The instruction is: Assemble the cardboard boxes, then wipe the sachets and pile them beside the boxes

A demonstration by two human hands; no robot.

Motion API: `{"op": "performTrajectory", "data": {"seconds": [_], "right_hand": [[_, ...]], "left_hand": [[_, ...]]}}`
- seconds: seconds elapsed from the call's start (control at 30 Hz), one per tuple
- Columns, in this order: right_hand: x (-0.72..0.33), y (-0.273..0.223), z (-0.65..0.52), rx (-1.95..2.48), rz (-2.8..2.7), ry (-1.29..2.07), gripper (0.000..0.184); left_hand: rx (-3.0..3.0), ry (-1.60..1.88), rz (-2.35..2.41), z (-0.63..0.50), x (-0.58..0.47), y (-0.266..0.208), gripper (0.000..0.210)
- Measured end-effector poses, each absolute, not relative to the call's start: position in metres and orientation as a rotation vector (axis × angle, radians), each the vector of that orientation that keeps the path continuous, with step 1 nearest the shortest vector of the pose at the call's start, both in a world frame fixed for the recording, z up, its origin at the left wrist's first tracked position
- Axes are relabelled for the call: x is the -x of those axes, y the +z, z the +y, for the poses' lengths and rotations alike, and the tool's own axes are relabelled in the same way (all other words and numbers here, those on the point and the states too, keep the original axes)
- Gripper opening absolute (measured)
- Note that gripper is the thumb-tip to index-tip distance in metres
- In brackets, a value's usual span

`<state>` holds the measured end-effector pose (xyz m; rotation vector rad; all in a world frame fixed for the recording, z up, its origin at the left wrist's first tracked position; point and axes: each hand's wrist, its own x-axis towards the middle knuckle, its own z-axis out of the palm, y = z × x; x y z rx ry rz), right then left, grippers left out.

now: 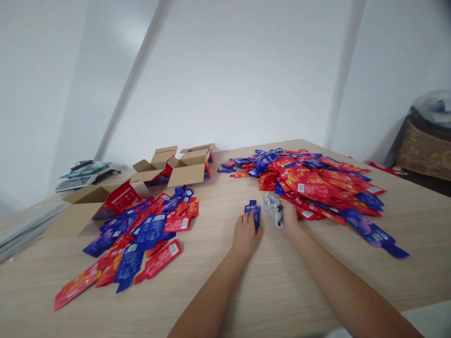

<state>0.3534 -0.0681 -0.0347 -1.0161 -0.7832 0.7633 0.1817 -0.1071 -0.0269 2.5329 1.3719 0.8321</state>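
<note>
A flat blue packet (253,211) with white characters too small to read sits mid-desk in the left hand (245,234), grip clamped on it. The right hand (289,217) clasps a crumpled grey wrapper (274,209), beside glossy red and blue packets (317,185) on the wood-grain desk (268,281).

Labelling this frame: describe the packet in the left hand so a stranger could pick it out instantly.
On the wooden table, look at the bare strip between the left pile of packets and the bigger right pile. There the left hand holds a small blue packet. It is alone, apart from both piles, with a grey crumpled piece beside it at the right hand.
</note>
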Motion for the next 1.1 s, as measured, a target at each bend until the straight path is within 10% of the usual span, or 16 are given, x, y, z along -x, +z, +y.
{"op": "performTrajectory", "data": {"seconds": [0.33, 0.83, 1.1], "right_hand": [[-0.303, -0.029, -0.091, 1.044, -1.515, 0.616, 0.034], [-0.331, -0.036, -0.081, 1.852, -1.937, -0.079, 0.048], [-0.334, -0.036, -0.083, 1.873, -1.861, -0.036, 0.048]], "left_hand": [[-1.765, 1.193, 1.400, -0.074, -0.159, -0.030, 0.023], [-1.066, 1.209, 1.221, -0.066, -0.137, -0.040, 0.045], [-0.641, 2.062, 1.063, -0.043, -0.077, -0.018, 0.033]]}}
